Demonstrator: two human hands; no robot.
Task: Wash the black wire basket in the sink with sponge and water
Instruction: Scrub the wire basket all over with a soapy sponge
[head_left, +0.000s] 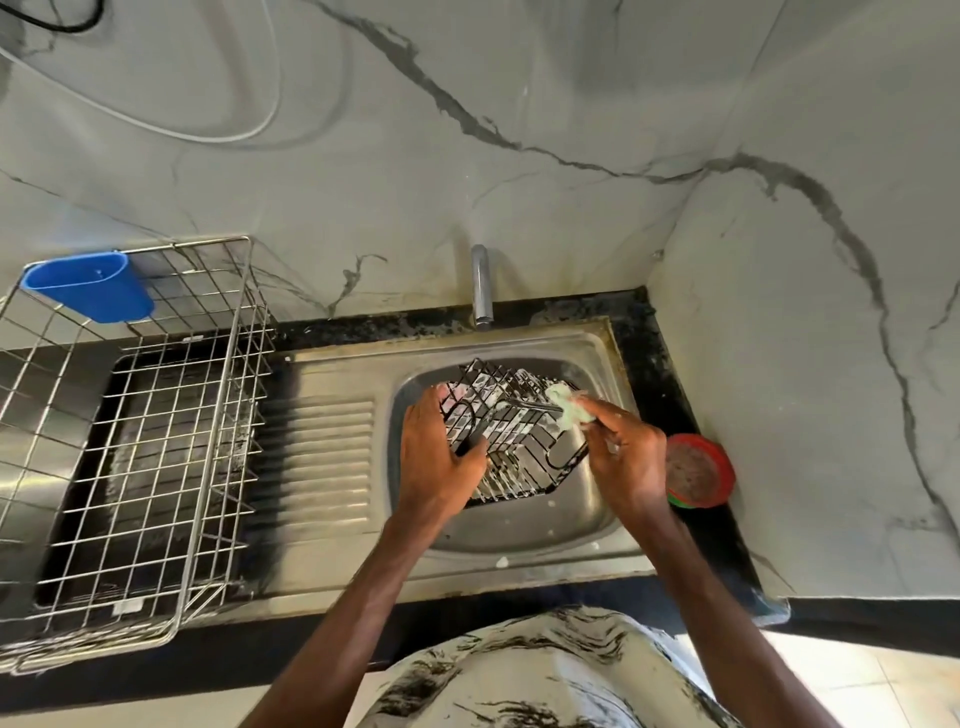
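Forearms out over the counter (655, 374), my left grip (441, 460) curls around the black wire basket (514, 415), holding it tilted inside the sink (587, 514) so my right grip (628, 460), pinching the soapy sponge (569, 410), can scrub its upper wires.

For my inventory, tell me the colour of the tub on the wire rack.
The tub is blue, shown in the head view.
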